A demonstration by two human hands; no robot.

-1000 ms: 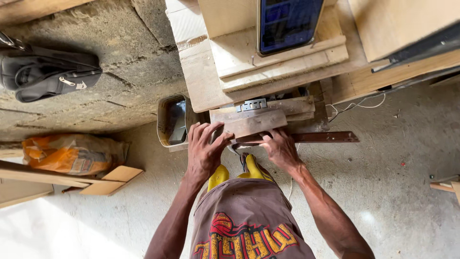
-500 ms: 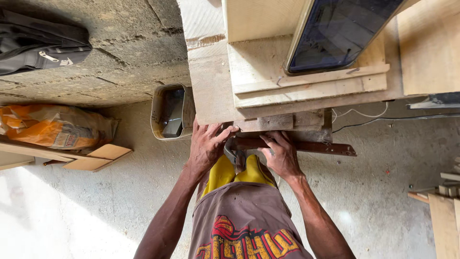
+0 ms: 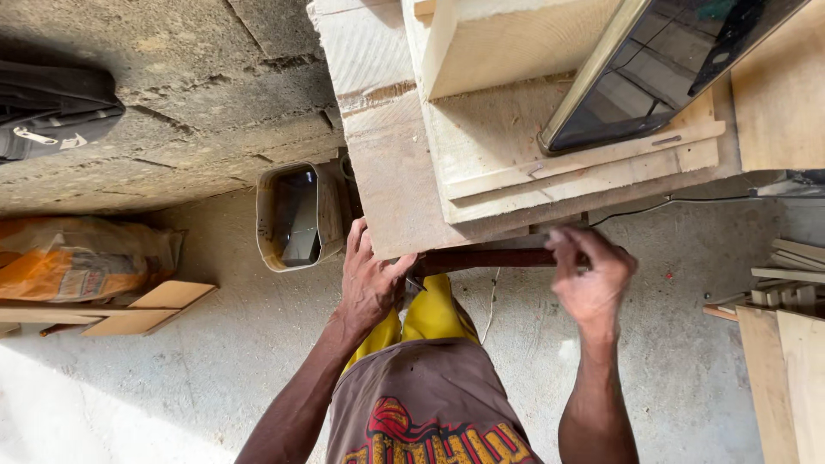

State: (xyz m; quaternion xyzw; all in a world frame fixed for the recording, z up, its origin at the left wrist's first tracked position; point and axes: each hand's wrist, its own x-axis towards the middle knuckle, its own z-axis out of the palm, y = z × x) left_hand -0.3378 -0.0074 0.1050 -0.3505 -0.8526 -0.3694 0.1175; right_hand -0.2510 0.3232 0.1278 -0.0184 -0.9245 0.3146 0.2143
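A dark reddish-brown wooden strip lies crosswise just under the near edge of a pale wooden bench top. My left hand presses on the strip's left end, fingers spread against the bench edge. My right hand is blurred, its fingers curled over the strip's right end. Whether a small tool is under the left hand I cannot tell. Stacked pale boards and a dark glossy panel in a metal frame rest on the bench.
A cut-open plastic jerrycan stands on the concrete floor left of the bench. An orange sack and wood offcuts lie at far left, a black bag on a ledge. Planks stack at right. A cable trails.
The view has shifted closer and the bench now fills the top. My right hand has slid rightward along the dark strip; the left hand stays at its left end.
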